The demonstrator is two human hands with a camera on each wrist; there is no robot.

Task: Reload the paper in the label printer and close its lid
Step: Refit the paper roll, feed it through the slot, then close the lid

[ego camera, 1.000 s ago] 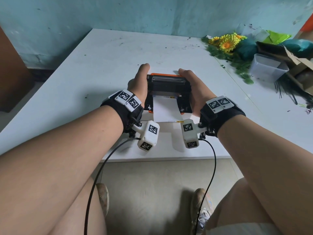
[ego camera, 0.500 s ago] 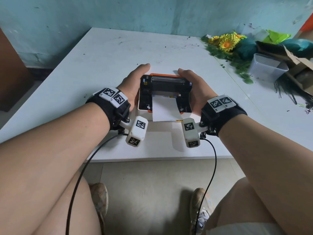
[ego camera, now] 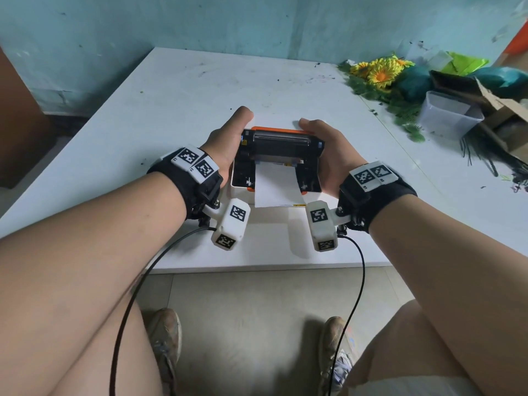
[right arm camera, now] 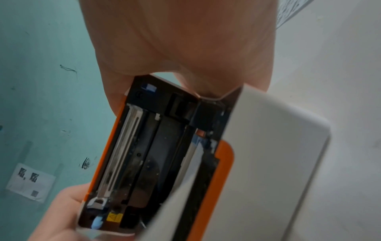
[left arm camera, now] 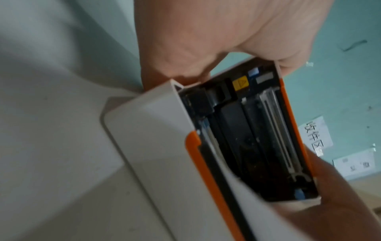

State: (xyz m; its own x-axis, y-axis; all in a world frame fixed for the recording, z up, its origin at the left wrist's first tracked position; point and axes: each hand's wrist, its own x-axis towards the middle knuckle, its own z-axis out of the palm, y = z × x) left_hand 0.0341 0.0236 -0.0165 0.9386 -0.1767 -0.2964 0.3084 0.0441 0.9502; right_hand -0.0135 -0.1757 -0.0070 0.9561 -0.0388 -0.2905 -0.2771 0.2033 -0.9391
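Note:
The white and orange label printer [ego camera: 243,192] sits near the table's front edge with its lid [ego camera: 281,141] raised, showing black inner parts. A strip of white paper [ego camera: 275,187] runs out of the open body toward me. My left hand [ego camera: 225,144] holds the lid's left end and my right hand [ego camera: 328,155] holds its right end. In the left wrist view the thumb and fingers of my left hand [left arm camera: 216,40] pinch the edge of the lid [left arm camera: 257,138]. In the right wrist view my right hand [right arm camera: 185,40] grips the other end of the lid [right arm camera: 148,154].
Artificial sunflowers [ego camera: 380,72], a clear plastic tub [ego camera: 448,115] and a torn cardboard box [ego camera: 503,110] crowd the table's right side. The white table [ego camera: 171,110] ends just behind my wrists. A teal wall stands at its far side.
My left wrist has drawn back and to the left, uncovering the printer's white left side. The right hand and the raised lid have hardly moved.

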